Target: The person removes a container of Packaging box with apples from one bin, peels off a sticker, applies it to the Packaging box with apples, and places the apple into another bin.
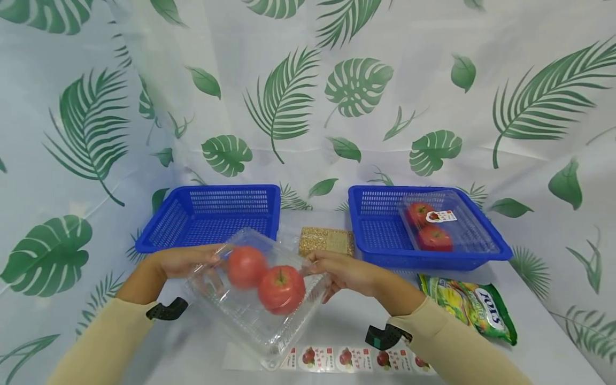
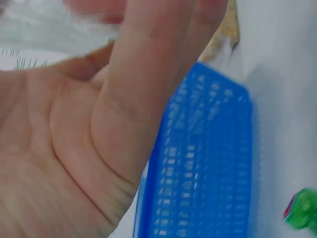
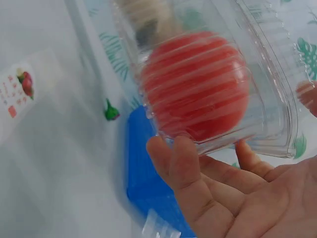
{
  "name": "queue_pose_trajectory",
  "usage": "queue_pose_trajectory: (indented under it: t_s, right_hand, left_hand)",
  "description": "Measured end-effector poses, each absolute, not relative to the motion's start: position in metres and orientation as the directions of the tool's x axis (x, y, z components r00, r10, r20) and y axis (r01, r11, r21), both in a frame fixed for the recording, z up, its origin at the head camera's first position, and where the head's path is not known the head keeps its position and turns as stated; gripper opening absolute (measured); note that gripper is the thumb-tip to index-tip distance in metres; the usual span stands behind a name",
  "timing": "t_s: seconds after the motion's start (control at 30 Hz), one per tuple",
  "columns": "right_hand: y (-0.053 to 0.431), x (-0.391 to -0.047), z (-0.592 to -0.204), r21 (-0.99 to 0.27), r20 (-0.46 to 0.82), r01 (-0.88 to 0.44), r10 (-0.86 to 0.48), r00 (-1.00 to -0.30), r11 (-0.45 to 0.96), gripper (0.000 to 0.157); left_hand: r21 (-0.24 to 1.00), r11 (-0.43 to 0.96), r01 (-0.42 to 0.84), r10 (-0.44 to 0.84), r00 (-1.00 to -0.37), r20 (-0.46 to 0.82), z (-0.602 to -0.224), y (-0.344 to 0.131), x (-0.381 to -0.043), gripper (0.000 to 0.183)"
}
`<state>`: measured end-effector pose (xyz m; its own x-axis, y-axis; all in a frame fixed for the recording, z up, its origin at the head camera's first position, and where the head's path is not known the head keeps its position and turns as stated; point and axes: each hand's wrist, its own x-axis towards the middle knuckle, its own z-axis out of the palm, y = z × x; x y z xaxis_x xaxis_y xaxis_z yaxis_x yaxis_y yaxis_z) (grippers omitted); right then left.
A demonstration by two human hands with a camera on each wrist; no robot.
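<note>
A clear plastic clamshell box [image 1: 240, 321] is held tilted above the table, with two red apples [image 1: 281, 289] inside it. My left hand [image 1: 187, 260] grips its left side, some fingers showing through the plastic underneath. At the opposite side my right hand [image 1: 346, 272] holds the edge. In the right wrist view, the right fingers [image 3: 185, 163] curl under the ribbed wall, close to one apple [image 3: 198, 89]. The left wrist view shows mostly the left palm [image 2: 64, 144]; the box's held edge is hidden there.
A strip of apple stickers [image 1: 356, 359] lies in front. Behind stand a blue basket [image 1: 207, 250] at left and another blue basket [image 1: 414, 261] at right, holding a labelled box of apples [image 1: 474, 235]. A block of grains [image 1: 322, 240] lies between them. A green snack bag [image 1: 474, 307] is at right.
</note>
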<state>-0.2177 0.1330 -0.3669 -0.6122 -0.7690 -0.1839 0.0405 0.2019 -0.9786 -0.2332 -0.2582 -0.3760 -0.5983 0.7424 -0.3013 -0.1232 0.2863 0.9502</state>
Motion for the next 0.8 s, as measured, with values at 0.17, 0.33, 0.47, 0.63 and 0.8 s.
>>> queue_pose_trajectory:
  t_s: [0.17, 0.33, 0.47, 0.63, 0.8]
  right_hand:
    - [0.147, -0.222, -0.373, -0.975, -0.203, 0.056, -0.762, -0.614, 0.215, 0.039]
    - [0.165, -0.223, -0.378, -0.976, -0.209, 0.079, -0.766, -0.608, 0.203, 0.049]
    - [0.178, -0.222, -0.380, -0.983, -0.184, 0.086, -0.783, -0.594, 0.165, 0.057]
    - [0.188, -0.214, -0.390, -0.986, -0.167, 0.095, -0.753, -0.637, 0.138, 0.059]
    - [0.194, -0.203, -0.406, -0.986, -0.169, 0.108, -0.715, -0.679, 0.130, 0.069]
  left_hand:
    - [0.948, 0.279, -0.155, 0.689, -0.655, -0.311, -0.381, -0.242, -0.219, 0.071]
    - [0.949, 0.266, -0.168, 0.681, -0.664, -0.309, -0.386, -0.228, -0.209, 0.070]
    - [0.953, 0.242, -0.181, 0.666, -0.684, -0.299, -0.392, -0.221, -0.205, 0.074]
    - [0.963, 0.218, -0.160, 0.648, -0.714, -0.265, -0.402, -0.215, -0.196, 0.072]
    - [0.963, 0.209, -0.169, 0.607, -0.750, -0.264, -0.416, -0.205, -0.186, 0.071]
